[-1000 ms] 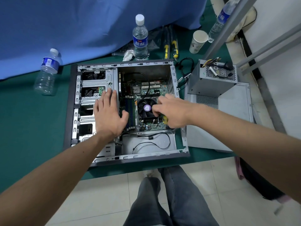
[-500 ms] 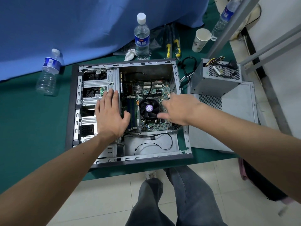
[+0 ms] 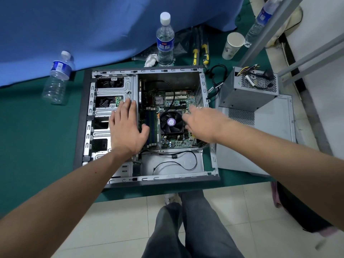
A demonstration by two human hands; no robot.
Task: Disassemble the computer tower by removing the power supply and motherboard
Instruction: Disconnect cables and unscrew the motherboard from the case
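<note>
The open computer tower [image 3: 84, 116] lies on its side on the green table. The motherboard [image 3: 176, 104] with its black CPU fan [image 3: 171, 122] sits inside. The grey power supply [image 3: 247, 90] stands outside the case, on the removed side panel [image 3: 275, 138]. My left hand [image 3: 124, 129] rests flat on the drive cage [image 3: 111, 90], fingers apart, thumb over the memory slots. My right hand [image 3: 202, 123] is over the motherboard's right edge beside the fan, its fingers stretched out. A sliver of a yellow screwdriver handle [image 3: 193, 135] shows under its palm.
Three water bottles [image 3: 165, 40] [image 3: 57, 79] [image 3: 257, 21] stand or lie around the back. A paper cup [image 3: 232, 45], yellow-handled tools [image 3: 200, 51] and a loose black cable [image 3: 217, 73] are behind the case. A blue cloth [image 3: 93, 25] covers the rear. A metal frame [image 3: 270, 28] rises at right.
My right hand has gone from a closed grip on the yellow screwdriver to outstretched fingers on the motherboard's right edge. My left hand has stayed on the drive cage.
</note>
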